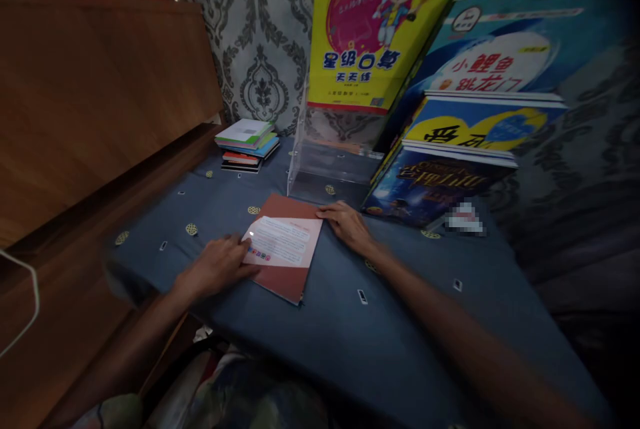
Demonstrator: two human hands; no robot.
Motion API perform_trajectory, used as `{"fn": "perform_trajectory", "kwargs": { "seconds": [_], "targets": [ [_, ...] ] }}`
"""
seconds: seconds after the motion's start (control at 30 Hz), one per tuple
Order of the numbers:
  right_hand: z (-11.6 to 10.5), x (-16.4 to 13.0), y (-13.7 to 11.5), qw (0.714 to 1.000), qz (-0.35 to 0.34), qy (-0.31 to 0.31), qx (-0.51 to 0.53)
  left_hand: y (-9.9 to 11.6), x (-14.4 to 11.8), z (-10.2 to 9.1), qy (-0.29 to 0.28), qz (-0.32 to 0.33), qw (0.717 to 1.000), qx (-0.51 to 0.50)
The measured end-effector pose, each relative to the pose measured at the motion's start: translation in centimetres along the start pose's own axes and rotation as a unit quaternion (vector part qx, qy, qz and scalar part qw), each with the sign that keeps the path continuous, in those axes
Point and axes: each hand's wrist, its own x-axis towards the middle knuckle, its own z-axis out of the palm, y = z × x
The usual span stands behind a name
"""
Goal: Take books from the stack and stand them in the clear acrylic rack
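A thin reddish-brown book point(283, 246) with a pale panel of small print across its middle lies on the cloth-covered table. My left hand point(221, 264) grips its left edge, the thumb over the cover near the lower corner and the other fingers bent at the side. At the upper right corner, my right hand point(349, 226) holds the book with its fingers drawn together. Which fingertips reach beneath the book is hidden.
Behind the book stands a clear acrylic rack point(335, 172) with a yellow workbook point(370, 76) upright in it. Several large books point(440, 176) lean in tiers at right. A small book stack point(246, 142) sits at back left, near a wooden panel point(100, 96).
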Motion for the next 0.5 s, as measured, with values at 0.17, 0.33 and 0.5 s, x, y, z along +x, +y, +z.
{"fn": "perform_trajectory", "kwargs": {
  "seconds": [0.17, 0.33, 0.5],
  "targets": [
    [0.1, 1.3, -0.7, 0.998, 0.041, -0.014, -0.054, 0.7, 0.4, 0.0, 0.020, -0.013, 1.000, -0.001],
    [0.4, 0.9, -1.3, 0.997, 0.062, -0.030, -0.045, 1.5, 0.2, -0.5, 0.023, -0.016, 0.999, 0.025],
    [0.9, -1.5, -2.3, 0.996, 0.082, -0.030, -0.016, 3.3, -0.4, 0.0, 0.043, 0.129, 0.991, 0.007]
  ]
}}
